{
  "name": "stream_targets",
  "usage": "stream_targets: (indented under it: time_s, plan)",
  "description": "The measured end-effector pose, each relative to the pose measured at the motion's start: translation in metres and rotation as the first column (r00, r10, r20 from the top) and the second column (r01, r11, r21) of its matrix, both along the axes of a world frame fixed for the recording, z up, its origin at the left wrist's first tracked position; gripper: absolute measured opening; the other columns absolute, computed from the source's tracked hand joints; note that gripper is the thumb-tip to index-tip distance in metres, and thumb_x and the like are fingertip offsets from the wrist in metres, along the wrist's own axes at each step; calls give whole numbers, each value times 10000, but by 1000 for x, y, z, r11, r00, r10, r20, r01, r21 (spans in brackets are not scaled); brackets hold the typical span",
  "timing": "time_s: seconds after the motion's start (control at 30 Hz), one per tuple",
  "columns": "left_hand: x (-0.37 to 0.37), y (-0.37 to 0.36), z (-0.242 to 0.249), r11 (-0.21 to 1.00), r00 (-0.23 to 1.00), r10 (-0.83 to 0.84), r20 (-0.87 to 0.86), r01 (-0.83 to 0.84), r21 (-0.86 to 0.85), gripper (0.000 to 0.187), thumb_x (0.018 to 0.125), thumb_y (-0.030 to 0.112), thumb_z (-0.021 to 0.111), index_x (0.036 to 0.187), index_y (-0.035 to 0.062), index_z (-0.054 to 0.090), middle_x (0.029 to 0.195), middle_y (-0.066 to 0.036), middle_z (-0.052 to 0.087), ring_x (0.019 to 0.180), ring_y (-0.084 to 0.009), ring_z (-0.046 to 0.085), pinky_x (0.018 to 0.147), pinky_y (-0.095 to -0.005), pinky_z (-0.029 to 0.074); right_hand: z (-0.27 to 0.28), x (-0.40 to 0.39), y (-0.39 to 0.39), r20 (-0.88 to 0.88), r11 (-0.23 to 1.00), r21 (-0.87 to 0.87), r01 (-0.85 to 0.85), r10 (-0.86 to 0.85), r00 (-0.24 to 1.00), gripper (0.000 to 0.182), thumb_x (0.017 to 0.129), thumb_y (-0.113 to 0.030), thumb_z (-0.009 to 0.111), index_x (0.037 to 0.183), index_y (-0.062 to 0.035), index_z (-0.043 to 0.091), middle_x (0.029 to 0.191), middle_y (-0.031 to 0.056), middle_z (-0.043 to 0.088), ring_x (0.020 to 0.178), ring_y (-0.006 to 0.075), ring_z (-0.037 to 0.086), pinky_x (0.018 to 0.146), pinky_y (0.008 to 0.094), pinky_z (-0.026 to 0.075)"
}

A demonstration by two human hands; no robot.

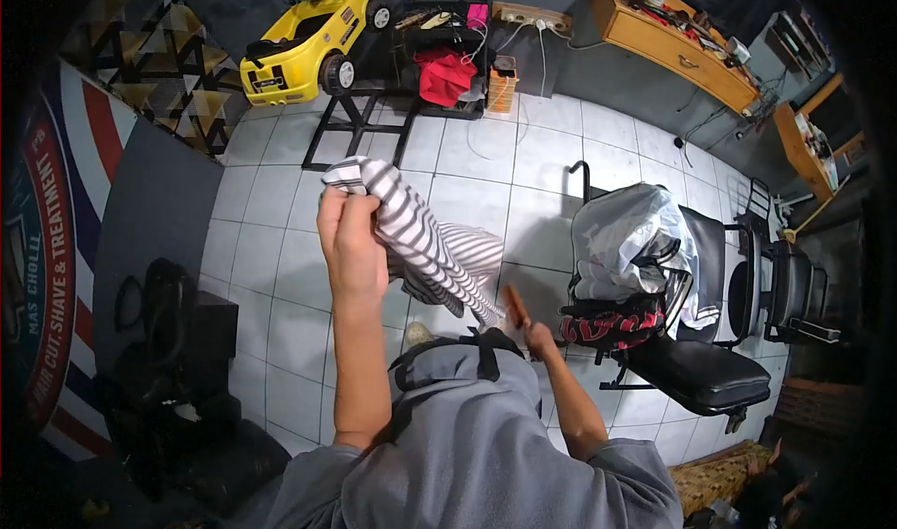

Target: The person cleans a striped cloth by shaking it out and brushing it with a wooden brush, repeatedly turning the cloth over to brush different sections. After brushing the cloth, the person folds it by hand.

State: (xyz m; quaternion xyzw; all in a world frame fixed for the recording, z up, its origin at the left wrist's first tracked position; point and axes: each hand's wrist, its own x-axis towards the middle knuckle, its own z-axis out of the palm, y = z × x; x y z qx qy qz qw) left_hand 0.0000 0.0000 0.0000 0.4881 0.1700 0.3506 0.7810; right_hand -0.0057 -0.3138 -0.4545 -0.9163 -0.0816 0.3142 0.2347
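Note:
A white and dark-striped barber cape [420, 225] hangs in folds from my raised left hand [353, 239], whose fingers are closed on its upper edge. The lower part of the cape narrows toward my waist, above the tiled floor. Low on the right, my right hand [539, 340] grips a brown brush [515, 307] by its handle. The brush points upward, close beside the lower end of the cape.
To the right stands a black barber chair [705, 375] with clear plastic and a red-black bag [612, 323] on it. A yellow toy car [313, 38] is at the back left, near a black trolley [453, 108]. A wooden drawer shelf [668, 48] hangs at the back right.

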Motion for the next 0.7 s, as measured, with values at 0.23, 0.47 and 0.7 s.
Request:
stream_targets:
  time_s: [0.23,0.47,0.7]
  plan:
    - [10,-3,-23,980,972,-195,-129,188,-65,118,800,13,386,713,50,456,764,-27,507,718,-99,473,692,-239,411,307,53,112,-108,429,872,235,-299,948,372,977,-336,326,773,-47,441,619,-2,382,530,80,360,485,244,329]
    - [13,-28,0,965,958,-263,-118,264,-11,174,835,65,364,898,35,523,862,-41,556,803,-124,544,745,-254,443,336,22,154,53,416,908,-42,-15,999,365,974,-323,307,1025,-12,492,662,115,461,597,210,478,576,326,401]
    - [6,-20,32,982,986,-164,-6,163,-92,236,799,62,346,924,-13,531,835,-49,557,747,-114,530,712,-248,449,62,-1,63,42,954,39,-297,295,954,424,949,-319,318,1026,-5,592,912,245,611,866,417,583,749,469,458]
